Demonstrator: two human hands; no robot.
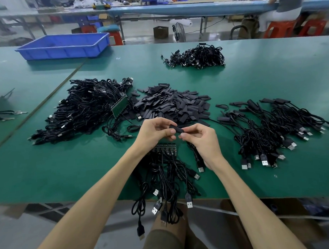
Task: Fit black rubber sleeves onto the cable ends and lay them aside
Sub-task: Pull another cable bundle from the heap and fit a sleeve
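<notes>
Between both hands' fingers point(172, 131), sleeve point(177, 129) (pinched)

Blue crate point(64, 46) at far left of the green table point(270, 74), keys point(19, 112) near its left edge, orange stools point(279, 28) beyond.

Left: big cable heap point(81, 110) covers table point(59, 171) up to centre. Sleeve pile point(170, 105) butts against it, no gap. Right: sleeved cables point(272, 128) spread wide; narrow green gap beside sleeve pile, one cable crossing it. Near edge, centre: cable bundle point(165, 172) hangs over the edge. Left hand point(156, 130) and right hand point(201, 139) meet above it on rubber sleeve point(176, 128). Bare table near left, near right. Broad bare band behind the piles, up to far bundle point(196, 56) and blue tray point(64, 46).
</notes>
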